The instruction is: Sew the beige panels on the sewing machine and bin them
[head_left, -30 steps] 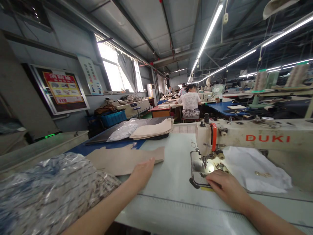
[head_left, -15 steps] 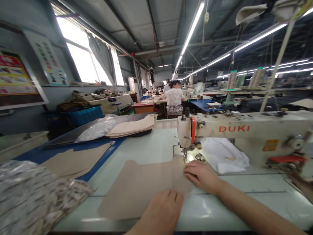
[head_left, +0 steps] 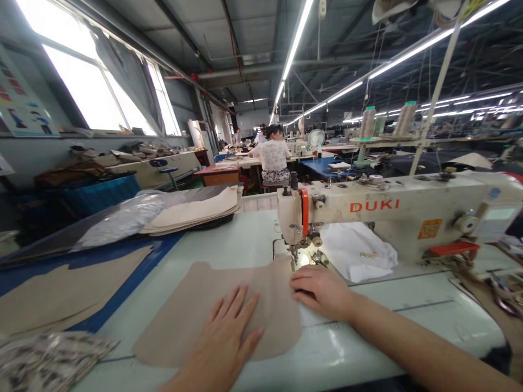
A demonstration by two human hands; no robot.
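A tan cut fabric piece [head_left: 192, 305] lies flat on the pale green sewing table [head_left: 245, 239], its right edge by the needle of a cream DUKI sewing machine [head_left: 388, 209]. My left hand [head_left: 226, 337] presses flat on the piece with fingers spread. My right hand [head_left: 321, 289] rests on the piece's right edge, just in front of the lit needle area [head_left: 300, 256], fingers curled down on the cloth.
More tan pieces [head_left: 61, 288] lie at the left on a blue surface, a stack of them [head_left: 196, 212] farther back beside a silvery bag [head_left: 122, 218]. White cloth [head_left: 355, 250] sits behind the needle. A person [head_left: 273, 158] sits at a distant table.
The tan piece has been drawn from the left pile to the needle. My left hand came with it and now lies spread on it. The view swung right.
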